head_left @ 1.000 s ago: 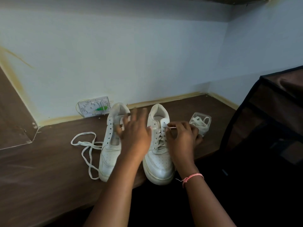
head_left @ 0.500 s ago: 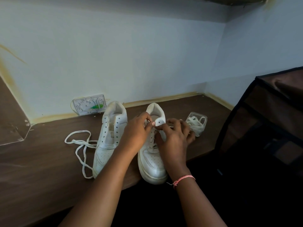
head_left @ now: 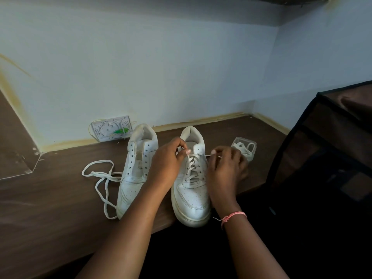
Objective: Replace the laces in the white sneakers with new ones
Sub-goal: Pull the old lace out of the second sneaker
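White sneakers number two, one laced (head_left: 192, 186), one bare (head_left: 136, 168); both hands (head_left: 168, 158) (head_left: 225, 168) pinch its lace (head_left: 193, 164)

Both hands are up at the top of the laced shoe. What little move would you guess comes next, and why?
Probably drawing the lace ends out of the top eyelets: both the left hand and right hand pinch the lace at the top of the laced white leather sneaker.

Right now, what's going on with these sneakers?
A person is working at the top of the right sneaker, which is laced. The left hand pinches its lace near the top eyelets; the right hand pinches the other end. The left sneaker has empty eyelets, a loose lace beside it. More laces sit in a clear container.
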Action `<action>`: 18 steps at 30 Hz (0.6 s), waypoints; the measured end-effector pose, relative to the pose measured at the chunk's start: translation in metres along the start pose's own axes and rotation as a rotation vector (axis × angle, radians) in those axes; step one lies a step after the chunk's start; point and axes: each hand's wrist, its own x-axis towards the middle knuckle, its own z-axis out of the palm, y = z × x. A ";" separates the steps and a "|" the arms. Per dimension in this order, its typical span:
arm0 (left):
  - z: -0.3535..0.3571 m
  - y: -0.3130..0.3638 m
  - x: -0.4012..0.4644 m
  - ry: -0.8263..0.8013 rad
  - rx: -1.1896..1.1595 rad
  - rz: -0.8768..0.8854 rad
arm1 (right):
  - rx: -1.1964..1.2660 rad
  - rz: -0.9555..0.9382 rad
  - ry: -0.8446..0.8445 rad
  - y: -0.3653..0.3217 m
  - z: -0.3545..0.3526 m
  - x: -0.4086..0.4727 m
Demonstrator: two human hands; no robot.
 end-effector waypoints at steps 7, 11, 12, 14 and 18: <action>0.000 0.001 0.001 0.047 0.044 0.010 | -0.116 -0.310 -0.087 -0.011 0.001 -0.006; -0.002 -0.001 0.000 0.137 0.271 0.060 | 0.142 0.109 -0.133 -0.015 -0.003 0.000; -0.003 -0.001 0.000 0.132 0.255 0.052 | 0.242 0.286 -0.138 -0.016 -0.006 0.002; -0.003 0.000 0.001 0.117 0.204 0.035 | 0.274 0.386 -0.108 -0.014 -0.009 0.005; -0.002 0.003 0.000 0.143 0.222 0.037 | -0.011 -0.110 -0.119 -0.010 -0.007 0.001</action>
